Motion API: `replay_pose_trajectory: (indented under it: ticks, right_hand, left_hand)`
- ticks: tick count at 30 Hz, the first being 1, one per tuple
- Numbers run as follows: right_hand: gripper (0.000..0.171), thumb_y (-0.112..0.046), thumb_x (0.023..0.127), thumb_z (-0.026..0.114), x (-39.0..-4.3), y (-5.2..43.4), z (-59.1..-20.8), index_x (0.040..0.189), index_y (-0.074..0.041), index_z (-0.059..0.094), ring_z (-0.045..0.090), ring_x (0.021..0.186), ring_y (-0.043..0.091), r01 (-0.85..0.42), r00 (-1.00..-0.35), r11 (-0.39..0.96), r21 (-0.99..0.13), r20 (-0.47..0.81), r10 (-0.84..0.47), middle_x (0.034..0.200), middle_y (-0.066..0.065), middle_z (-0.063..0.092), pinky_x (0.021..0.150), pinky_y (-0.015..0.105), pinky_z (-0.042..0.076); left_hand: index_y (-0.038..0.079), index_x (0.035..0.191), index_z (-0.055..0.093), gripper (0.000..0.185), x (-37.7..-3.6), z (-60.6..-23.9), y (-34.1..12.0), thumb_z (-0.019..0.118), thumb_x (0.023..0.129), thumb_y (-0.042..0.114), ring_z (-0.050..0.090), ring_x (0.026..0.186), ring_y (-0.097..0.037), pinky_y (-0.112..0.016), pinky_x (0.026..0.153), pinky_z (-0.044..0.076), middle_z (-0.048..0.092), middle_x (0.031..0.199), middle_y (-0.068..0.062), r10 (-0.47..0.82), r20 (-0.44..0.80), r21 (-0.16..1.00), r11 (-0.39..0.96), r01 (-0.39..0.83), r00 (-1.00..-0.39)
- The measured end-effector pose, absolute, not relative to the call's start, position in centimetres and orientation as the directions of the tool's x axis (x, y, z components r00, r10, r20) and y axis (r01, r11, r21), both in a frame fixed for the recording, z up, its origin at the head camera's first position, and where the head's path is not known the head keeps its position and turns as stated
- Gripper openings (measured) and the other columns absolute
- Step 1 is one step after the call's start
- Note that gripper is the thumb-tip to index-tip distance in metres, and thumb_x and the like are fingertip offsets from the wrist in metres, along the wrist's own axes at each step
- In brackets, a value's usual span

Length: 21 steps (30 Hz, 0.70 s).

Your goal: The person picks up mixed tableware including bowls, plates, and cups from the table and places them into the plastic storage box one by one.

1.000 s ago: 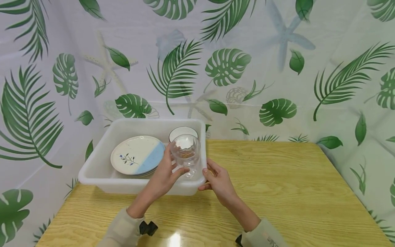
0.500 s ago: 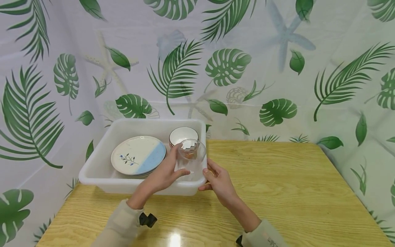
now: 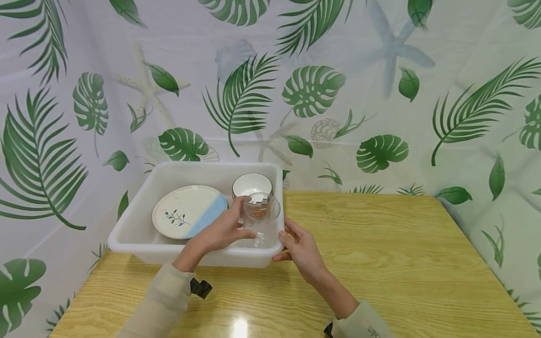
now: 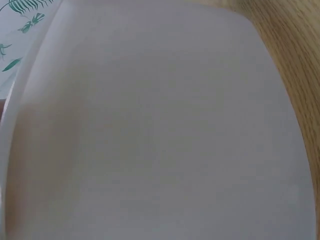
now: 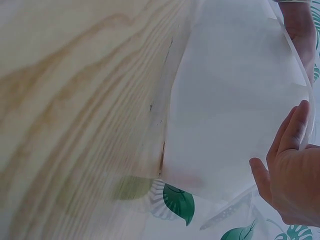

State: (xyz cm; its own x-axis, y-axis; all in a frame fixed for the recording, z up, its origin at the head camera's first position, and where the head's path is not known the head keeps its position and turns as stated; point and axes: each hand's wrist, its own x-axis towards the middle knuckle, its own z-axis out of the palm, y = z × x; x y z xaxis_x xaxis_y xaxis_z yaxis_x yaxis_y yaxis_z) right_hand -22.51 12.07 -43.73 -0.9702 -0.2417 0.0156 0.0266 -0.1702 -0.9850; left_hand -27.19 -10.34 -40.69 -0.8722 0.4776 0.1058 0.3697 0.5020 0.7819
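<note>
In the head view a white plastic bin (image 3: 139, 230) stands on the table's left half. My left hand (image 3: 224, 225) reaches over its near rim and holds a clear stemmed glass (image 3: 264, 211) in the right part, fingers beside the glass's bowl and thumb near the stem. The glass stands roughly upright. My right hand (image 3: 302, 251) grips the bin's right rim near the front corner; in the right wrist view its fingers (image 5: 295, 125) lie along the outer wall. Left of the glass lies an oval cream-and-blue plate (image 3: 181, 211), stacked on another. A white dark-rimmed bowl (image 3: 249, 183) sits behind the glass.
The wooden table (image 3: 372, 253) extends to the right of the bin. A leaf-printed cloth (image 3: 321, 42) hangs behind and at the sides. The bin's outer wall (image 4: 160, 120) fills most of the left wrist view.
The glass has moved down and slightly right inside the bin, and the white bowl behind shows more. My left hand has shifted slightly. The right hand stays at the rim.
</note>
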Motion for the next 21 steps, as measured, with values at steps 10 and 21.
replay_pose_trajectory:
  ticks: [10,21]
  right_hand:
    - [0.052,-0.003,0.104,0.047,-22.5,12.1,-43.6,0.153,0.002,0.031,0.062,0.102,0.034,0.021,-0.972,-0.160,-0.987,0.018,-0.235,0.150,0.025,0.041,0.064,0.030,0.060]
    - [0.052,-0.003,0.104,0.047,-22.6,12.1,-43.8,0.153,0.002,0.032,0.063,0.103,0.033,0.021,-0.971,-0.160,-0.987,0.018,-0.238,0.150,0.025,0.042,0.064,0.030,0.060]
  left_hand:
    - [-0.002,0.146,0.025,0.092,-28.3,-41.0,-10.5,0.085,0.077,0.007,0.054,0.125,-0.037,-0.039,0.091,0.055,0.051,0.136,-0.026,0.488,0.096,0.751,0.536,0.385,-0.867]
    - [-0.004,0.142,0.025,0.089,-28.7,-41.8,-10.7,0.085,0.076,0.006,0.057,0.120,-0.034,-0.042,0.092,0.053,0.051,0.133,-0.026,0.501,0.079,0.720,0.569,0.397,-0.862]
